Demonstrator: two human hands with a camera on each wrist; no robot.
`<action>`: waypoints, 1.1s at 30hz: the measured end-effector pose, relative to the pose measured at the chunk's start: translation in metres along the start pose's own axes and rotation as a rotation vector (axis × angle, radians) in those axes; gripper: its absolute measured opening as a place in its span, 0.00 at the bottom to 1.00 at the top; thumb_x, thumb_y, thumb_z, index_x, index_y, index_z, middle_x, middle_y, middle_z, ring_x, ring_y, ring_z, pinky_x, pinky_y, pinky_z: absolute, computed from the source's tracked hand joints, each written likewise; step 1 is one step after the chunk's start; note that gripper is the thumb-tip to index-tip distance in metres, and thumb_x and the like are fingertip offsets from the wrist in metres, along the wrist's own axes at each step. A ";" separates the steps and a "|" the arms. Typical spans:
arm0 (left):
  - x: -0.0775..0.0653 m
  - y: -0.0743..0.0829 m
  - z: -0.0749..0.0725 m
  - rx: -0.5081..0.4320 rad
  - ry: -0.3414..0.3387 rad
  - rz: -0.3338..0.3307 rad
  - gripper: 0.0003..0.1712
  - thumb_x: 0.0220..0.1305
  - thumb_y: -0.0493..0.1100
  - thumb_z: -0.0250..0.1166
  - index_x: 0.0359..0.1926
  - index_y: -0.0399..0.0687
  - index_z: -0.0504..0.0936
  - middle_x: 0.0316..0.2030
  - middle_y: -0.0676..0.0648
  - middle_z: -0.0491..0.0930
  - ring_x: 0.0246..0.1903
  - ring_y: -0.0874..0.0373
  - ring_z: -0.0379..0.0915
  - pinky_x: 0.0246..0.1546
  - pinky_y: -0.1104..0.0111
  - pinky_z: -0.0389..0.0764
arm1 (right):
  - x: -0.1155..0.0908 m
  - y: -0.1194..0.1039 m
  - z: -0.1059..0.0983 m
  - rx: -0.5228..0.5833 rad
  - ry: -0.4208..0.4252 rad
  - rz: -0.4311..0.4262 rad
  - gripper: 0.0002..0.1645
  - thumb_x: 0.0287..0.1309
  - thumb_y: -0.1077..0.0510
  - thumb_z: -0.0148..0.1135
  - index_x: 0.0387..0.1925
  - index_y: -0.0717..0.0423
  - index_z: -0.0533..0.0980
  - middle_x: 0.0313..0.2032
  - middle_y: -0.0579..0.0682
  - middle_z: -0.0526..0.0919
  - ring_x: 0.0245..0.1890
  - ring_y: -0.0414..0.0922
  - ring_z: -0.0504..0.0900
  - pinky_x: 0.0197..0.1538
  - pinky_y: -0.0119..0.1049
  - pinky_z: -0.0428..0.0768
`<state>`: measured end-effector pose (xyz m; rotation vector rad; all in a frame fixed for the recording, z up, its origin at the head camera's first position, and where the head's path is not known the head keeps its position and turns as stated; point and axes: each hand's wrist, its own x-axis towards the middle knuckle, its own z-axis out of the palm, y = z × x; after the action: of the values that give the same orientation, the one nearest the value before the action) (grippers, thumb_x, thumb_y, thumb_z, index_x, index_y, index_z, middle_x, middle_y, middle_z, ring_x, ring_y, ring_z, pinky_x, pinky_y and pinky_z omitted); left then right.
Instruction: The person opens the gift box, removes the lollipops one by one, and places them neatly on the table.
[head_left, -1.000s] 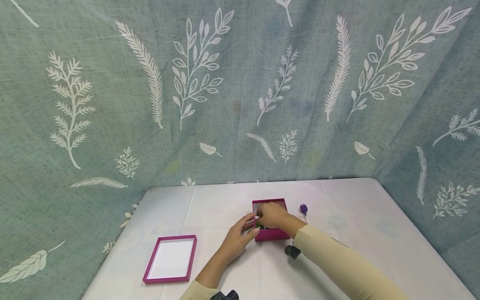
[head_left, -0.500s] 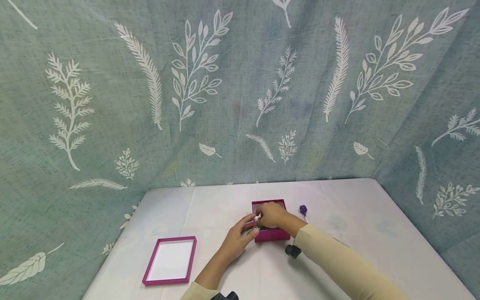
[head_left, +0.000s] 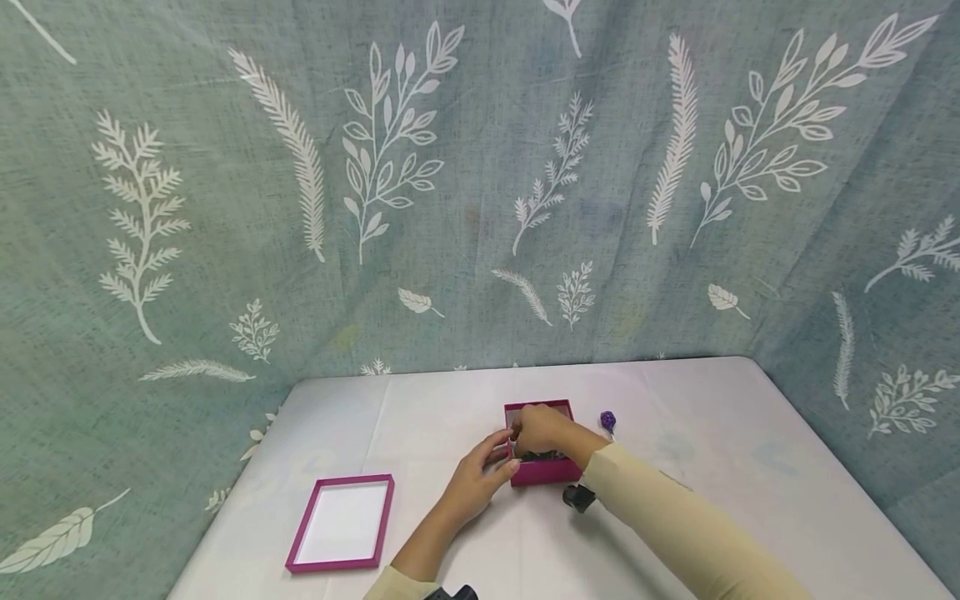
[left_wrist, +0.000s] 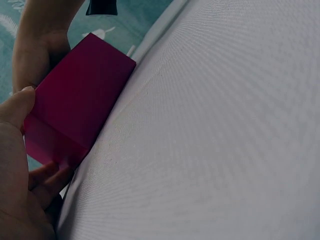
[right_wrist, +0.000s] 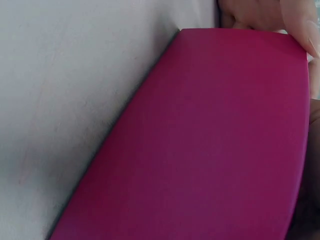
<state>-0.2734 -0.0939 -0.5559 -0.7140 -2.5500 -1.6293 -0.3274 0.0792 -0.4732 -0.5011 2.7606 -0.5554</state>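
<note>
A magenta open-topped box (head_left: 545, 473) stands on the white table. My left hand (head_left: 471, 479) holds its near left corner; in the left wrist view the thumb (left_wrist: 21, 105) lies at the upper edge, with fingers (left_wrist: 50, 182) on the side below. Reaching in over the right side, my right hand (head_left: 542, 427) is down inside the box with its fingers pointing to the left wall. Whatever those fingertips touch is hidden. A little dark greenish content (head_left: 543, 456) shows under the hand. In the right wrist view the box wall (right_wrist: 200, 135) covers most of the picture.
To the left lies a flat magenta lid (head_left: 341, 523), white inside facing up. Right of the box is a purple lollipop (head_left: 608, 421), its stick partly hidden by my right arm. A patterned curtain (head_left: 450, 208) hangs behind the table's far edge.
My right hand has shifted slightly inside the box; a white bit visible by its fingertips half a second ago no longer shows. My left hand, the lid and the lollipop stay put.
</note>
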 end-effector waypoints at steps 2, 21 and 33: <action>0.000 0.000 0.001 -0.007 0.002 -0.003 0.31 0.68 0.52 0.62 0.70 0.57 0.66 0.66 0.49 0.69 0.59 0.50 0.72 0.59 0.49 0.70 | 0.001 0.000 0.001 0.005 0.015 -0.004 0.19 0.47 0.54 0.72 0.44 0.53 0.84 0.33 0.43 0.84 0.35 0.43 0.81 0.43 0.42 0.81; 0.000 0.002 0.000 0.016 -0.003 -0.041 0.33 0.68 0.55 0.61 0.70 0.56 0.66 0.67 0.51 0.67 0.59 0.53 0.71 0.59 0.51 0.70 | -0.017 0.007 -0.020 0.213 0.097 -0.097 0.21 0.56 0.65 0.60 0.53 0.58 0.80 0.45 0.51 0.84 0.42 0.46 0.80 0.42 0.41 0.80; 0.000 0.004 0.000 0.013 -0.004 -0.063 0.34 0.67 0.55 0.62 0.71 0.56 0.66 0.66 0.52 0.68 0.60 0.55 0.70 0.60 0.50 0.69 | -0.032 0.031 -0.034 0.337 0.120 -0.156 0.19 0.65 0.61 0.61 0.57 0.53 0.77 0.52 0.53 0.80 0.51 0.47 0.78 0.51 0.48 0.78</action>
<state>-0.2720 -0.0920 -0.5521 -0.6431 -2.6087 -1.6294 -0.3183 0.1290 -0.4492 -0.6211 2.6692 -1.0964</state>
